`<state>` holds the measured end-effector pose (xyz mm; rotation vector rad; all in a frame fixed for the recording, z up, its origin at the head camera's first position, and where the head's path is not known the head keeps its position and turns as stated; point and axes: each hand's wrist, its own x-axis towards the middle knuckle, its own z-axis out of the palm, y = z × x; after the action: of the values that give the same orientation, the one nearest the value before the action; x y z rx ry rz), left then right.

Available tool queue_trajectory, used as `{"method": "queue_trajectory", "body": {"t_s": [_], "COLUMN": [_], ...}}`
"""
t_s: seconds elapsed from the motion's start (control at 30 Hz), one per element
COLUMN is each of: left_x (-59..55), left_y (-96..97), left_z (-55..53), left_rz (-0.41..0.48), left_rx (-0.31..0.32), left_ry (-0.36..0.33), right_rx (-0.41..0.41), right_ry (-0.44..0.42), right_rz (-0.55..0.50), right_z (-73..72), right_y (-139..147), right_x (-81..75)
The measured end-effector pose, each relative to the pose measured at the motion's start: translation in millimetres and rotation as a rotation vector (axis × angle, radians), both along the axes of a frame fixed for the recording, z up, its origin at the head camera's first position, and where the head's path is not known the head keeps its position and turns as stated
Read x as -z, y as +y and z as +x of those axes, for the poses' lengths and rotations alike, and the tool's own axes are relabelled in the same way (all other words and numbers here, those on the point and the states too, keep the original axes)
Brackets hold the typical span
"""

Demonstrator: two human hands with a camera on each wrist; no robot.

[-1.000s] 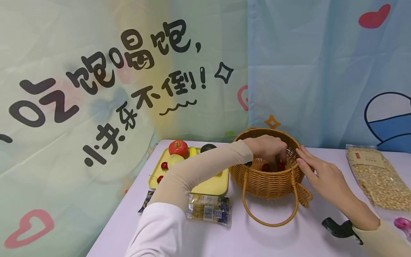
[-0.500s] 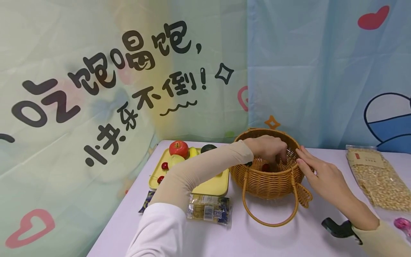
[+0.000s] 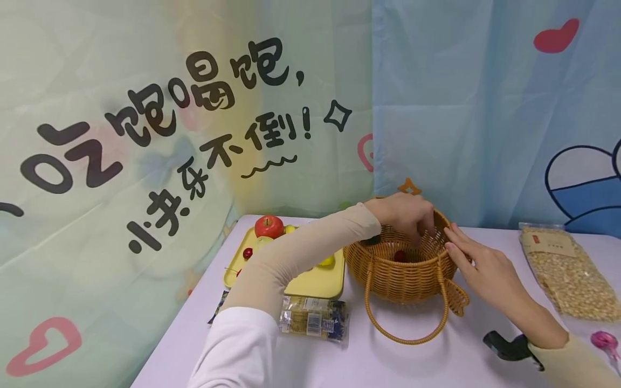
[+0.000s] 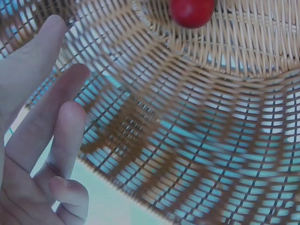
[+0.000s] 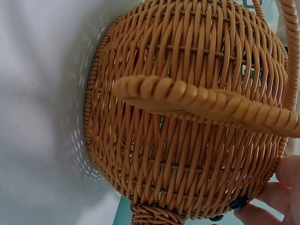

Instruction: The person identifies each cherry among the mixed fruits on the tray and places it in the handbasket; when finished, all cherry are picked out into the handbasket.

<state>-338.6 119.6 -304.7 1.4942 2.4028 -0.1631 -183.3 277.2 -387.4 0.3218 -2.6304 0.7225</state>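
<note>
My left hand (image 3: 407,213) hangs over the mouth of a round wicker basket (image 3: 407,277). In the left wrist view its fingers (image 4: 70,136) are spread apart, with nothing between them. Inside the basket lies a dark red cherry (image 3: 400,256), which the left wrist view shows as a round red fruit (image 4: 192,10) on the woven floor, clear of the fingers. My right hand (image 3: 490,269) rests its fairly straight fingers on the basket's right rim. At the lower right corner of the right wrist view, these fingertips (image 5: 274,194) touch the rim beside the woven side.
Left of the basket, a yellow tray (image 3: 315,285) bears a red apple (image 3: 269,227), cherries and other fruit, partly behind my left arm. A clear packet (image 3: 312,318) lies before it. A bag of pale grains (image 3: 567,275) and a pink-wrapped lollipop (image 3: 604,339) lie right.
My left hand has risen slightly out of the basket. A second red fruit, seen by its fingertips a second ago, no longer shows in the head view. My right hand stays at the rim.
</note>
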Motion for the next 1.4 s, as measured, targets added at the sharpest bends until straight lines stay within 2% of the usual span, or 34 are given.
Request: {"method": "queue_trajectory", "body": {"t_s": [0.17, 0.37, 0.57, 0.77, 0.87, 1.03, 1.2, 1.3, 1.4], "left_x": [-14.4, -30.1, -40.4, -43.1, -41.6, -32.0, -17.3, -9.2, 0.3], "left_y": [-9.8, -34.9, -79.8, -141.6, -179.1, -249.1, -322.6, -362.7, -395.7], "left_z": [5.8, 8.2, -0.1, -14.1, -17.0, -13.8, -7.1, 1.3, 11.1], "left_rz": [0.05, 0.174, 0.354, 0.583, 0.661, 0.696, 0.682, 0.646, 0.6], "left_rx": [0.034, 0.037, 0.008, -0.047, -0.134, -0.327, -0.533, -0.66, -0.755], "left_ry": [0.039, 0.006, 0.002, 0.018, 0.02, 0.032, 0.082, 0.115, 0.118], "right_rx": [0.003, -0.008, -0.018, -0.022, -0.019, -0.017, -0.012, -0.014, -0.018], "right_ry": [-0.002, 0.01, 0.028, 0.038, 0.037, 0.022, -0.006, -0.009, -0.001], "right_rz": [0.009, 0.007, 0.003, -0.005, -0.003, 0.001, -0.01, -0.013, -0.017], "right_z": [0.7, -0.6, -0.9, -1.4, -2.2, -2.7, -1.2, -0.9, -0.3], "right_y": [-0.4, 0.4, -0.4, 0.2, 0.9, 0.1, -0.7, -1.2, -1.3], "right_x": [1.0, 1.0, 3.7, 3.3, 1.7, -0.6, -2.4, -2.4, -1.5]}}
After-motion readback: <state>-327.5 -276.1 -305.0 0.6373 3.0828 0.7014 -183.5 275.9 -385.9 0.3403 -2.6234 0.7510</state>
